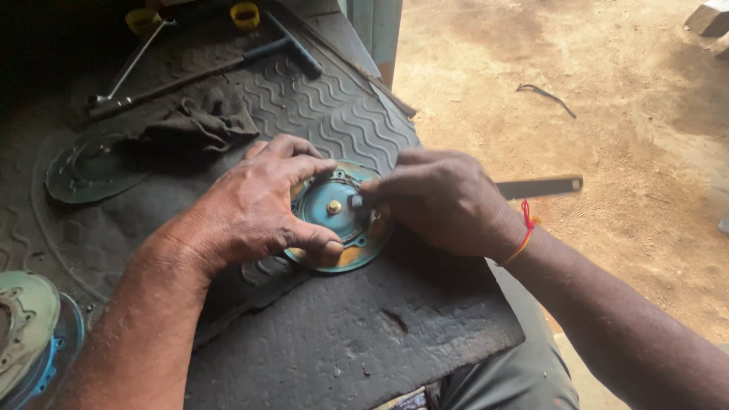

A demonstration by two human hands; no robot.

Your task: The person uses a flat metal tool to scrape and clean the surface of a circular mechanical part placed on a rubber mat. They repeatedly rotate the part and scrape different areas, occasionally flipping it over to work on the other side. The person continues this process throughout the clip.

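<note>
Head view puts the round teal-and-brass metal disc (339,220) at the middle of your work, lying flat on the dark ribbed rubber mat (319,114), with a small brass stud (333,206) standing at its centre. Your left hand (258,205) clamps the disc from its left side, fingers curled over the top rim and thumb pressed on the lower rim. Your right hand (440,201) comes in from the right, fingertips pinched on a small grey metal piece (355,201) just beside the stud; that hand is nearer the centre, and a red and yellow thread (524,228) circles its wrist. The disc has no long axis, so what matters is that the grey piece lies just right of the stud, between your two hands.

Beyond your left hand a crumpled dark rag (197,121) lies on the mat, with a dark green disc (91,167) left of it. Farther back rest a long-handled hammer (228,64) and a thin metal rod tool (129,64). A pale green round part (26,326) sits at the lower left edge. Right of the mat, sandy ground (607,114) lies in sunlight, and a flat metal bar (539,186) shows behind your right wrist.
</note>
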